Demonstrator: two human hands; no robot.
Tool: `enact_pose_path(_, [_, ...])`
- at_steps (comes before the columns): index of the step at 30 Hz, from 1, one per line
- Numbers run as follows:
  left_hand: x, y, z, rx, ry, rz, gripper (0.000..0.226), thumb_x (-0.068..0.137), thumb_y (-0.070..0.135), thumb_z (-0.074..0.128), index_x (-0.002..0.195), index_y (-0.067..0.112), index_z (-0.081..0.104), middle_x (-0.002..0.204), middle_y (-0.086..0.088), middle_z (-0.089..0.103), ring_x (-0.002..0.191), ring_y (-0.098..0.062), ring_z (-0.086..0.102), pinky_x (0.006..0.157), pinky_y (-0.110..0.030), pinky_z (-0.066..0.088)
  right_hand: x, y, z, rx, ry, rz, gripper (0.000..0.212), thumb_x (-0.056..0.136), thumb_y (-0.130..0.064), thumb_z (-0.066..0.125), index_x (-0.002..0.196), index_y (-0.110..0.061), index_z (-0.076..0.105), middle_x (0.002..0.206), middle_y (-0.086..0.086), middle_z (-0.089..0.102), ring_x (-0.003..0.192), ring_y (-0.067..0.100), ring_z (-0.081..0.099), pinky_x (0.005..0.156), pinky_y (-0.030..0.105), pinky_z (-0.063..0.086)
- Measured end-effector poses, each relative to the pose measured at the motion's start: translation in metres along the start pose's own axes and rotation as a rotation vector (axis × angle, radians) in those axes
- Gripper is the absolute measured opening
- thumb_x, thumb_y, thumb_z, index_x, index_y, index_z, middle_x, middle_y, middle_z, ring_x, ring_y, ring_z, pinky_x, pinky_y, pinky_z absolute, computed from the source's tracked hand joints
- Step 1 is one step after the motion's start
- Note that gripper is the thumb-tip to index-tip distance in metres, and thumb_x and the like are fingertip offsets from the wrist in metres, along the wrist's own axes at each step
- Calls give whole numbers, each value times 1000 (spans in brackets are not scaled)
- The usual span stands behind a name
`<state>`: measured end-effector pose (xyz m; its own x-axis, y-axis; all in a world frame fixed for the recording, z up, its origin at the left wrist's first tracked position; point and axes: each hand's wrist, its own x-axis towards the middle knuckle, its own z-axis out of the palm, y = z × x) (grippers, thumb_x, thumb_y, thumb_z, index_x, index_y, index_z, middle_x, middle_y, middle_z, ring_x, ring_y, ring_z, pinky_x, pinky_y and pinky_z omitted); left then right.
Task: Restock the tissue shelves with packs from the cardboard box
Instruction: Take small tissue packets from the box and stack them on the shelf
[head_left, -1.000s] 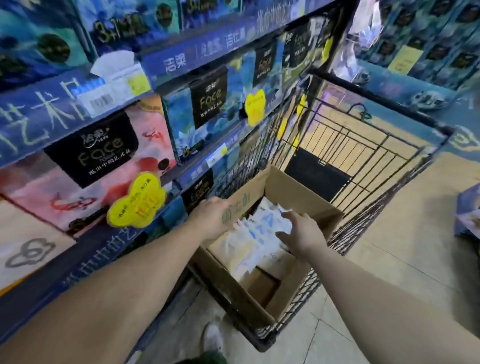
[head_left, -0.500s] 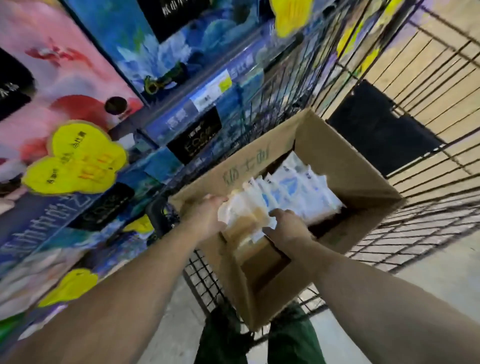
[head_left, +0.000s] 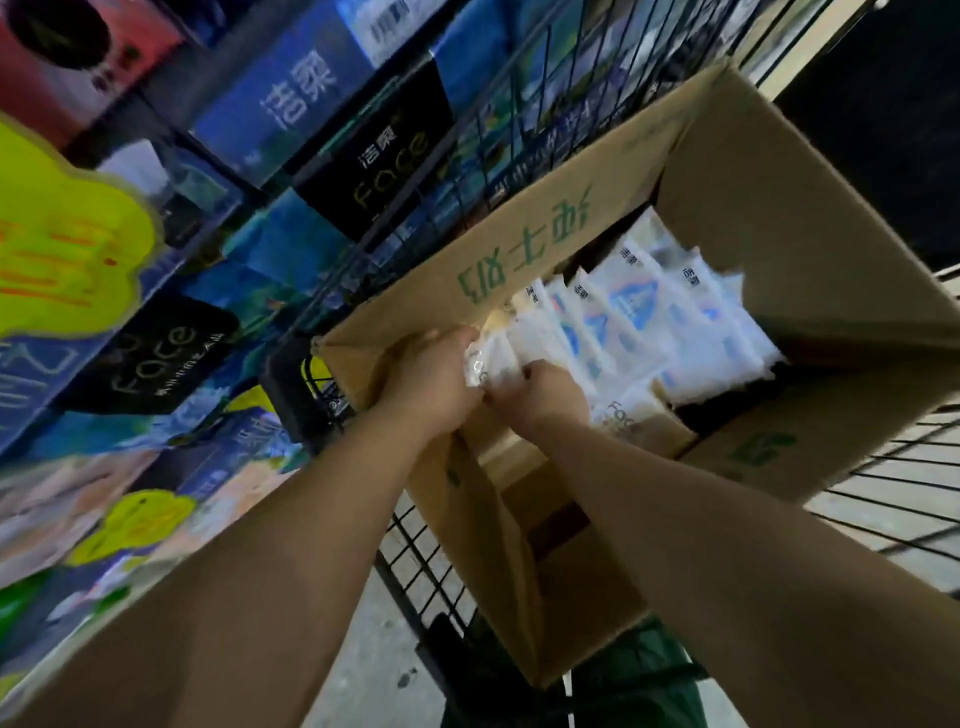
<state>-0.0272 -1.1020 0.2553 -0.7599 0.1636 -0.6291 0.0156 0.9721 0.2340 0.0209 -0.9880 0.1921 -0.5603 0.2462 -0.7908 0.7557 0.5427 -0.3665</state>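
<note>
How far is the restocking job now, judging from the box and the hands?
Done: the cardboard box stands open in the wire cart beside the tissue shelves. In hand: the left hand and right hand both grip the nearest tissue pack inside the box. Left: many packs are in the box, so most of the restocking seems ahead.

The black wire cart (head_left: 431, 566) carries the open cardboard box (head_left: 810, 249), which rests tilted inside it, its near flap hanging just below where the two hands meet. The cart's mesh side rises just left of that grip, between the box and the tissue shelves (head_left: 291, 98). On those shelves, further left and above the grip, stand blue and pink tissue packs (head_left: 280, 244) with black "Face" labels and yellow price tags (head_left: 67, 234).
</note>
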Motion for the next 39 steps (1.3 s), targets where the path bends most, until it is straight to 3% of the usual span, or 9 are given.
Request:
enact_pose_path(4, [0, 0, -3, -28, 5, 9, 66, 82, 25, 73, 140, 28, 42, 138, -3, 48, 124, -26, 47, 102, -35, 43, -2, 13, -2, 67, 69, -15, 21, 74, -36, 59, 70, -15, 55, 77, 3, 58, 78, 24, 58, 56, 24, 36])
enact_pose_path(10, [4, 1, -5, -99, -13, 14, 63, 80, 25, 76, 136, 25, 47, 130, -5, 52, 117, -26, 51, 93, -32, 44, 10, 38, -8, -22, 315, -146, 39, 75, -47, 56, 101, -19, 64, 123, 6, 52, 116, 27, 38, 88, 25, 24])
enact_pose_path(13, [7, 0, -1, -96, -14, 9, 66, 80, 23, 75, 139, 25, 45, 132, -4, 50, 120, -24, 49, 92, -27, 40, 18, 37, -11, 4, 275, -161, 37, 79, -37, 66, 106, -13, 59, 142, 11, 38, 123, 33, 36, 99, 32, 31])
enact_pose_path(18, [12, -2, 7, -55, -33, -2, 69, 80, 26, 75, 141, 26, 43, 135, -5, 48, 122, -25, 48, 100, -34, 42, 21, 27, -30, -104, 198, -185, 19, 79, -30, 63, 90, -19, 54, 101, 6, 57, 93, 28, 53, 67, 28, 36])
enact_pose_path(21, [14, -1, 11, -76, -68, -1, 71, 81, 26, 74, 143, 23, 40, 138, -6, 46, 126, -25, 44, 101, -35, 40, 18, 36, -45, -4, 102, -192, 25, 75, -20, 66, 90, -19, 46, 105, 7, 53, 82, 23, 49, 59, 28, 33])
enact_pose_path(27, [9, 18, 12, -252, -161, -32, 95, 73, 31, 82, 150, 22, 26, 146, -5, 43, 129, -26, 44, 100, -36, 44, 1, 59, -99, -121, -72, -310, 83, 74, -19, 77, 144, -25, 34, 130, 4, 47, 116, 22, 50, 83, 22, 35])
enact_pose_path(33, [-20, 43, -10, -539, -257, -69, 120, 70, 25, 85, 154, 27, 0, 159, 2, 20, 142, -19, 28, 99, -18, 30, -26, 50, -150, -101, -150, -519, 51, 71, -7, 78, 114, -28, 61, 117, -2, 50, 102, 13, 57, 83, 12, 42])
enact_pose_path(35, [-36, 53, -25, -624, -260, -77, 122, 71, 21, 84, 153, 24, -6, 158, 1, 23, 141, -18, 29, 94, -15, 30, -39, 34, -168, -54, -220, -604, 47, 71, -4, 78, 100, -35, 59, 117, 0, 57, 104, 21, 60, 91, 32, 49])
enact_pose_path(39, [-71, 53, -51, -767, -104, -129, 105, 68, 24, 86, 150, 20, 21, 145, -2, 45, 127, -20, 46, 99, -29, 40, -73, -8, -202, -98, -128, -753, 51, 72, -12, 83, 115, -22, 57, 116, -4, 55, 108, 19, 55, 85, 19, 43])
